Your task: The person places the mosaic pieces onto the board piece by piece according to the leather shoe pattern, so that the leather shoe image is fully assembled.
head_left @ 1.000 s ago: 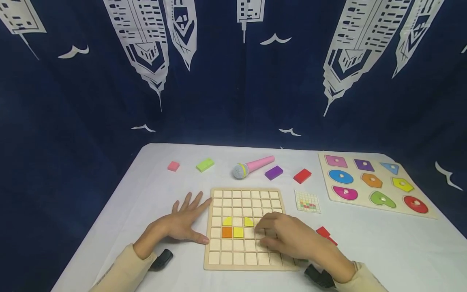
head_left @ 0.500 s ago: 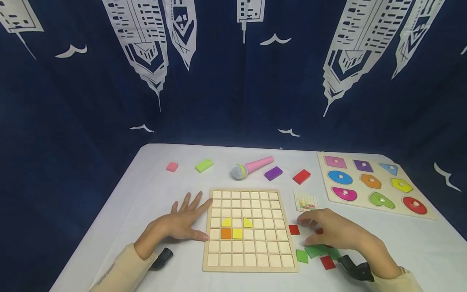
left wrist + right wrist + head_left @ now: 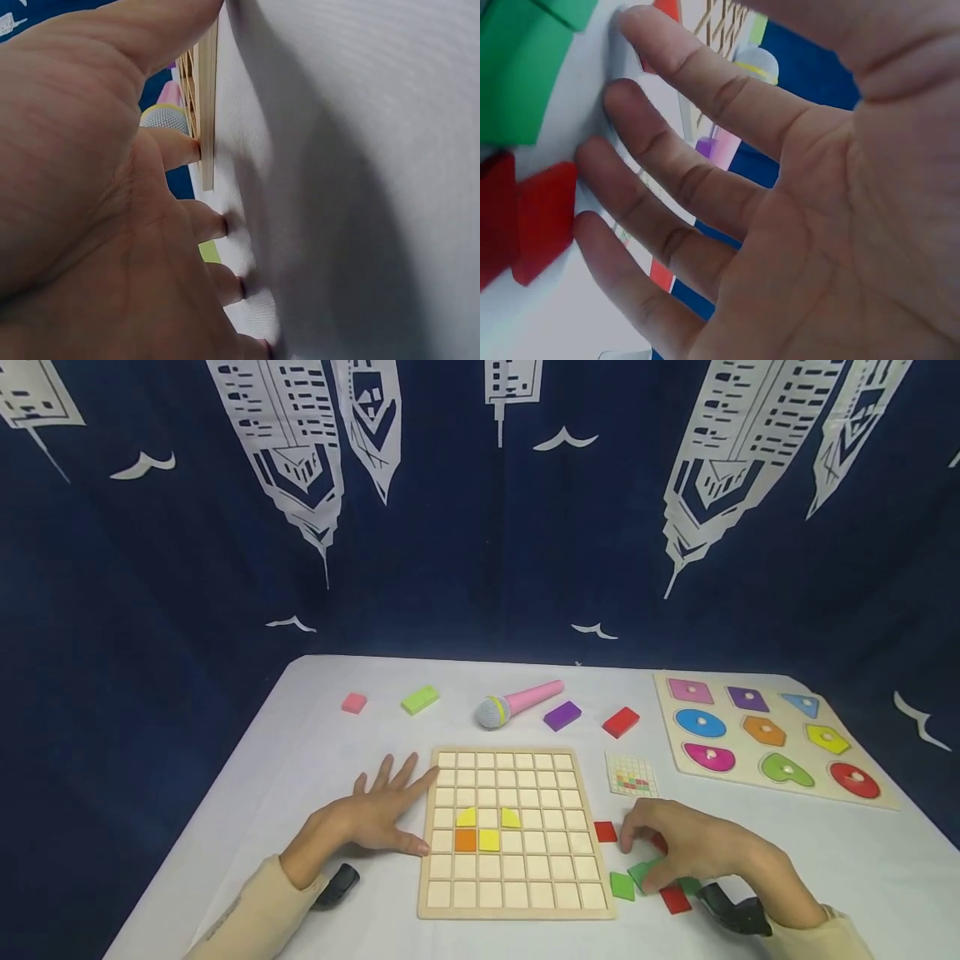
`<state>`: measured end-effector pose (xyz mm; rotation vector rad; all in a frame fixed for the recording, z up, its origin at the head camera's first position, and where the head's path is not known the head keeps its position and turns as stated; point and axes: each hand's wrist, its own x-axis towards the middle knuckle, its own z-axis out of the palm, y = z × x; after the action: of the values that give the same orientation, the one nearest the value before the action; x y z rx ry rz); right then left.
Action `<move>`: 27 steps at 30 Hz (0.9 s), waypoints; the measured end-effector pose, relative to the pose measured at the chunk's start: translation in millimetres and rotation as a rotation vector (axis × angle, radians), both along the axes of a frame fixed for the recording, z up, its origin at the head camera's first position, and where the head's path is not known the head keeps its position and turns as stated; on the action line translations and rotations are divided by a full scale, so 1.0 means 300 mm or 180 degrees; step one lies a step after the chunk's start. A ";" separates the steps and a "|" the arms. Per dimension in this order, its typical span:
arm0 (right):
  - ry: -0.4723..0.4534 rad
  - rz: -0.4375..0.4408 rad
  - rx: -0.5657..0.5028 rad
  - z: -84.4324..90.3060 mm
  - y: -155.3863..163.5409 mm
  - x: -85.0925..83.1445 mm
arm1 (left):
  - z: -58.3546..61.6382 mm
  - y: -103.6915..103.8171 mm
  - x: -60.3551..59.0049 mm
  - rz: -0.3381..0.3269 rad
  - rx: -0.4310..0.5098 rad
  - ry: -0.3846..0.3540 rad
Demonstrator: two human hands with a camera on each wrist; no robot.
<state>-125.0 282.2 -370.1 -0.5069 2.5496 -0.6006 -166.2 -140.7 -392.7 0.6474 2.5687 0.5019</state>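
Observation:
My left hand [image 3: 378, 817] lies with fingers spread, its thumb and index finger touching the left edge of the wooden grid board [image 3: 517, 912]. In the left wrist view the other fingertips [image 3: 217, 223] rest on the white cloth. On the board sit an orange square tile [image 3: 465, 841], a yellow square tile [image 3: 489, 841] and two yellow curved tiles [image 3: 511, 818]. Right of the board, my right hand [image 3: 693, 839] is over loose green tiles [image 3: 517, 75] and red tiles [image 3: 546, 225]. Its fingers are loosely bent, the thumb at a green tile; no tile shows between them.
A small pattern card [image 3: 632, 775] lies above the right hand. Along the back are a pink toy microphone [image 3: 517, 703], a purple block [image 3: 562, 716], a red block [image 3: 621, 722], a green block [image 3: 420, 700] and a pink block [image 3: 354, 702]. A shape puzzle [image 3: 776, 735] lies at the right.
My right hand has moved from over the board to the loose tiles on the right, then dipped slightly, its thumb shifting toward a green tile. My left hand has stayed put.

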 end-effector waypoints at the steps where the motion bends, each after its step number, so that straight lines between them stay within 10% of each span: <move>1: 0.0006 0.0016 0.0002 -0.003 -0.003 0.002 | -0.001 -0.001 0.001 0.0001 -0.0006 0.0002; 27: 0.0410 0.0167 -0.0136 -0.006 -0.038 -0.003 | -0.016 -0.005 -0.011 -0.0018 0.0000 -0.0016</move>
<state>-125.9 270.8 -371.8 -0.6447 2.6397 -0.6230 -169.3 -142.1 -397.5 0.6526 2.5614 0.5009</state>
